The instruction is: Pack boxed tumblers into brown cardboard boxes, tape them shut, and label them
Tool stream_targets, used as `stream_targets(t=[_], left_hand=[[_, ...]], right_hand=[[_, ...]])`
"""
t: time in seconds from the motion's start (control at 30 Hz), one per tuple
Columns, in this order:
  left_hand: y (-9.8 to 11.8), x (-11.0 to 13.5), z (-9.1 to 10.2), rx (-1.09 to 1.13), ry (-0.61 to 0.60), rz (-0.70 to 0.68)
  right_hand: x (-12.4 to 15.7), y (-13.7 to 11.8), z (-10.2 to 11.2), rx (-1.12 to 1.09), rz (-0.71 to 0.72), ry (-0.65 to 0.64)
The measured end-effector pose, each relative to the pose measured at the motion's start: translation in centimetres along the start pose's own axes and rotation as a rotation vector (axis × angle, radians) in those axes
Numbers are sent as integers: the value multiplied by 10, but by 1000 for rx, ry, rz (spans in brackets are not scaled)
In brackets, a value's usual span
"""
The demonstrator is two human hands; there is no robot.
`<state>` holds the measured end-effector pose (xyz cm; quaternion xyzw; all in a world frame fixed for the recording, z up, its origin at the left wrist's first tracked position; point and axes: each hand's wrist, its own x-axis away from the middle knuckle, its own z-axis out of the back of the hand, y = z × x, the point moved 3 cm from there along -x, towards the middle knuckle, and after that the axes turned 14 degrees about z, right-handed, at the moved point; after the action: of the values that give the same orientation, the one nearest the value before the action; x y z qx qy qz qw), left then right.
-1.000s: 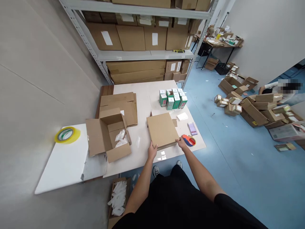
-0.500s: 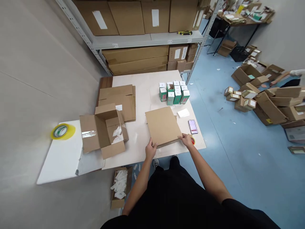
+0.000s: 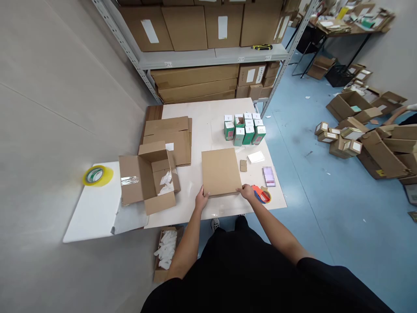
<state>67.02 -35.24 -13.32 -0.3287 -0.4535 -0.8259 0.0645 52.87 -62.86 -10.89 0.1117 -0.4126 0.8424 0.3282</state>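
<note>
ctn (image 3: 221, 171) on tbl (image 3: 208, 126); open box (image 3: 159, 203) l., small boxes (image 3: 248, 134) behind r.

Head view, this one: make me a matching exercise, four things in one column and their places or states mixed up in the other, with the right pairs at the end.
Column one:
1. Square cardboard
2. Yellow tape
3. Open carton
4. Green boxes

Column two:
A. On the white slab
B. Grouped toward the far right corner of the table
C. Touched by the left hand and the right hand
D. Flaps spread, white wrap inside

Right pairs: 1-C, 2-A, 3-D, 4-B.
</note>
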Motion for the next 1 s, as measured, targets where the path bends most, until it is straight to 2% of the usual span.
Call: stream_targets(t=[0.13,0.23,0.3,0.37,0.43,0.57,0.7,0.83,0.9,1.0], left_hand=[[-20,0,0,-101,-36,50],[-15,3,2,-182,18,21],[4,4,0,-226,118,-91],[34,5,-6,-263,229,-227],[73,4,-19,-277,237,-332],[156,-6,-58,-254,177,-491],[217,-24,-105,-230,89,-555],[242,-52,-163,-223,-44,-500],[244,-71,-196,-227,-107,-400],[237,-104,-245,-250,-163,-185]], right_hand=[[11,15,-11,21,-23,-56],[15,11,-8,13,15,-2],[14,0,1,3,96,118],[9,-16,16,-18,217,260],[2,-31,36,-48,349,353],[-23,-51,82,-60,548,440],[-57,-42,127,-21,581,482],[-102,2,160,22,466,454],[-129,32,168,46,374,399],[-168,73,168,89,259,260]])
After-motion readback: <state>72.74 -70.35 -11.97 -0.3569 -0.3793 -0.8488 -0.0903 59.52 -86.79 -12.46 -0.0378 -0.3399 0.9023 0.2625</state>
